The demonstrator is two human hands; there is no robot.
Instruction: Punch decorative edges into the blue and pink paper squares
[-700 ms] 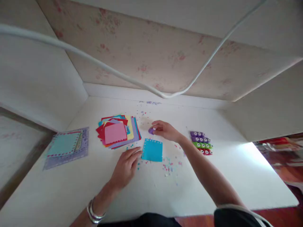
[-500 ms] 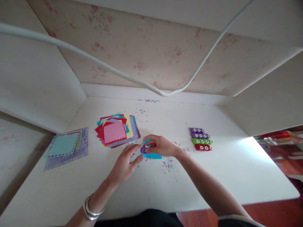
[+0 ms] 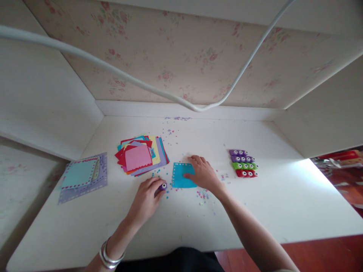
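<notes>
My left hand (image 3: 146, 196) is closed around a small purple paper punch (image 3: 162, 186) with a white, eye-like end, just left of the blue paper. My right hand (image 3: 202, 172) lies with fingers spread on the right side of a blue square of paper (image 3: 180, 175). Small punched holes run along the paper's top and left edges. Tiny paper bits (image 3: 202, 194) are scattered around it. Further right, more small punches (image 3: 245, 166) stand in purple, green and red rows.
A pile of coloured paper (image 3: 138, 158) lies left of centre. Punched sheets (image 3: 81, 173), pale blue over lilac, are at the far left. A white cable (image 3: 198, 108) hangs across the view above the white table (image 3: 255, 211). More paper bits (image 3: 181, 118) lie along the back.
My left hand now holds the purple punch, drawn off the blue paper to the left. My right hand has moved from the punch to the paper's right side, its fingers spread.
</notes>
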